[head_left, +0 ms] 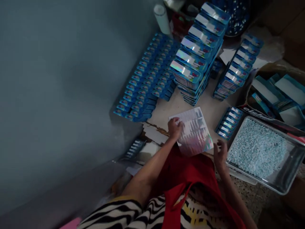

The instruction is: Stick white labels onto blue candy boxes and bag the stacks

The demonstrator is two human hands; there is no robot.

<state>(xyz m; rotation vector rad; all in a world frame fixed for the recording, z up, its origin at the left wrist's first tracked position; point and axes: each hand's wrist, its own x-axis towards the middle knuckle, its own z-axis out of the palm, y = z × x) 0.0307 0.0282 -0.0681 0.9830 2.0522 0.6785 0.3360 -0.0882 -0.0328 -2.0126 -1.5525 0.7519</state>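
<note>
My left hand (175,128) rests with curled fingers on the left edge of a shiny holographic sheet (194,130) that lies flat on the table. My right hand (220,154) hovers by the sheet's lower right corner, fingers loosely bent, beside a clear tray. Whether it holds anything is unclear. A red cloth (188,178) lies on my lap under the sheet's near edge.
Stacks of blue holographic boxes (195,54) stand at the back, with rows of small blue packs (147,79) along the grey wall (59,79). A clear tray of pale blue beads (259,152) sits at right. A carton with blue packs (276,92) is behind it.
</note>
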